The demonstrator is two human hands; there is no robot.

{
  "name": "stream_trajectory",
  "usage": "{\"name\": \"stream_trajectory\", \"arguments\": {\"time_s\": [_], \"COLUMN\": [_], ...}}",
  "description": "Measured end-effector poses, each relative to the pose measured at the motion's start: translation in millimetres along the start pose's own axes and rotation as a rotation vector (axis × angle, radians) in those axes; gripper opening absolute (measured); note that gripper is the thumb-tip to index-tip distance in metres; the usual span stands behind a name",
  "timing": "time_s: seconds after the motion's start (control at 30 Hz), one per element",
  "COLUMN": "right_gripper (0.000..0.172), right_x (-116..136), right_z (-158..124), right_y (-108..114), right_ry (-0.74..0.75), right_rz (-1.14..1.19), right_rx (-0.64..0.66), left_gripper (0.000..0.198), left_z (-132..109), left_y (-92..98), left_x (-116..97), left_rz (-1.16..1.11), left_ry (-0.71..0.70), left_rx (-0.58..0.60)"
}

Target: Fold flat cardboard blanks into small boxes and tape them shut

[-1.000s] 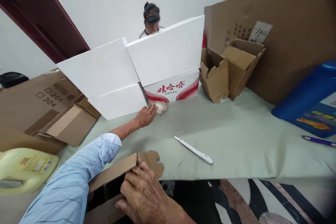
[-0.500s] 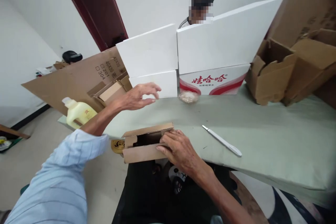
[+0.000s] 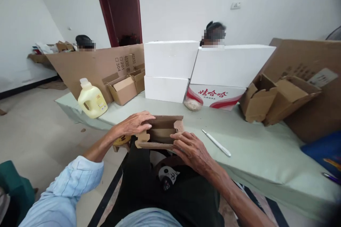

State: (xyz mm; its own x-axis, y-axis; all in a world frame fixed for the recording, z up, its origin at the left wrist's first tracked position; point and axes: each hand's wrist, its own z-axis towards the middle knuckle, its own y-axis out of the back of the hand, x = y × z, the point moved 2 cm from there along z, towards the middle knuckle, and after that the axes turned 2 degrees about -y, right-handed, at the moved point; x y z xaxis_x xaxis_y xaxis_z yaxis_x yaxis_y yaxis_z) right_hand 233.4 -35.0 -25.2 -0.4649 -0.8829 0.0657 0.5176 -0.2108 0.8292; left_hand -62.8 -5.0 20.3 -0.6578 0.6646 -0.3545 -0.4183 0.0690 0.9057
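Cardboard box (image 3: 162, 127) now held from two sides

Above the dark trousers (image 3: 197, 191), at the near edge of the table (image 3: 247, 156), the box is held with its open top facing up and its inner walls exposed. Its near wall is pinched toward the right end by the right hand (image 3: 190, 147), fingers curled over the rim. Its far left corner is grasped by the left hand (image 3: 134, 123), thumb at the opening. Half a second ago that left hand was in mid-air, and the box was held by the right alone; the box is now steadied from both ends.

Beyond it, a white-handled blade (image 3: 216, 143) is left untouched on the cloth. Farther back, the clear packet (image 3: 193, 105), reached by the left hand a second ago, is seen lying just before the red-printed carton (image 3: 213, 95), well apart from both hands. White boxes (image 3: 170, 58) are stacked there, and a co-worker's head (image 3: 214, 32) is partly hidden behind them.
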Motion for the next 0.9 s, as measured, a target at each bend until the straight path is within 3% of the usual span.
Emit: {"name": "stream_trajectory", "arguments": {"time_s": [0.07, 0.17, 0.27, 0.33, 0.5, 0.73, 0.9], "right_gripper": [0.015, 0.033, 0.034, 0.033, 0.037, 0.041, 0.040], "right_x": [-4, -13, -16, -17, -29, -47, -47], "right_z": [1, 15, 29, 33, 16, -10, -17], "right_y": [3, 5, 3, 3, 5, -17, -30], "right_ry": [0.023, 0.047, 0.061, 0.064, -0.006, -0.250, -0.360], "right_rz": [-0.067, -0.137, -0.170, -0.179, -0.086, 0.111, 0.202], "right_rx": [0.096, 0.262, 0.394, 0.390, 0.129, -0.242, -0.384], "left_gripper": [0.054, 0.075, 0.072, 0.067, 0.073, 0.050, 0.060], "left_z": [-1, -1, 0, -1, -14, -41, -51], "left_y": [0.4, 4.0, 9.6, 12.1, 9.0, -5.4, -32.4], "left_x": [0, 5, 14, 22, 39, 50, 55], "left_rz": [0.020, 0.088, 0.111, 0.064, -0.054, -0.190, -0.411], "left_ry": [0.032, 0.104, 0.086, 0.035, -0.031, -0.042, 0.044], "left_rx": [0.084, 0.221, 0.317, 0.346, 0.323, -0.072, -0.245]}}
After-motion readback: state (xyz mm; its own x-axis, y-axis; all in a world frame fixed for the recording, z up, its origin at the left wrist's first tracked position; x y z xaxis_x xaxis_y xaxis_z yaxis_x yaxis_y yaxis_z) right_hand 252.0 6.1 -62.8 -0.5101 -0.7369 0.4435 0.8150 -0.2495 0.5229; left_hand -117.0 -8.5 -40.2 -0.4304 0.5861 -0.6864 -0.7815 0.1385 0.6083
